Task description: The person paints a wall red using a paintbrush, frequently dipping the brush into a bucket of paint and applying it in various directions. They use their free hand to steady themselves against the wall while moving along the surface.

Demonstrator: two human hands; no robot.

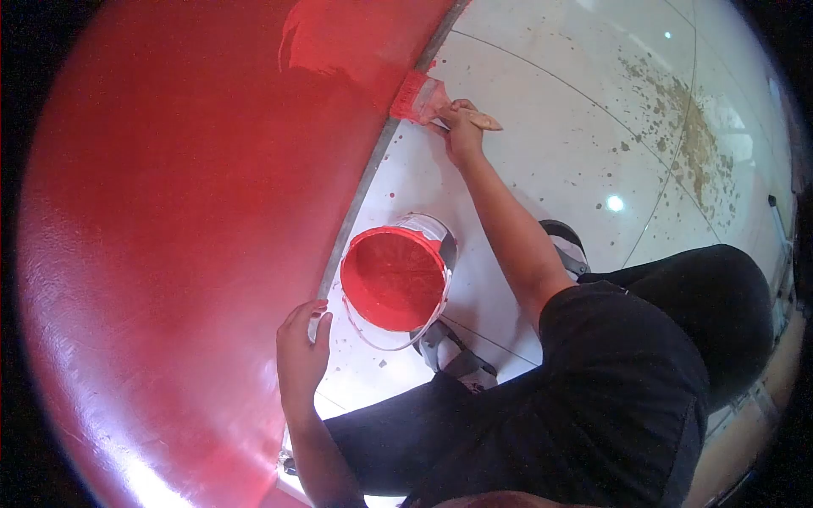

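My right hand [461,131] is closed round the wooden handle of a wide paintbrush [417,98], whose bristles are coated red. The bristle end overlaps the grey edge strip [370,173] where the red painted surface [195,186] meets the white tiles. Between my arms stands a white bucket [430,227] with red paint [394,279] inside and red smeared round its rim. Its wire handle hangs down on the near side. My left hand [302,351] holds nothing; its fingers are loosely bent with the thumb apart, beside the red surface and left of the bucket.
White tiled floor [542,93] spreads to the right, with brown splatters [696,144] at the far right and small specks near the strip. My sandalled feet [457,356] are close behind the bucket. A brighter wet-looking red patch [330,42] shows at the top.
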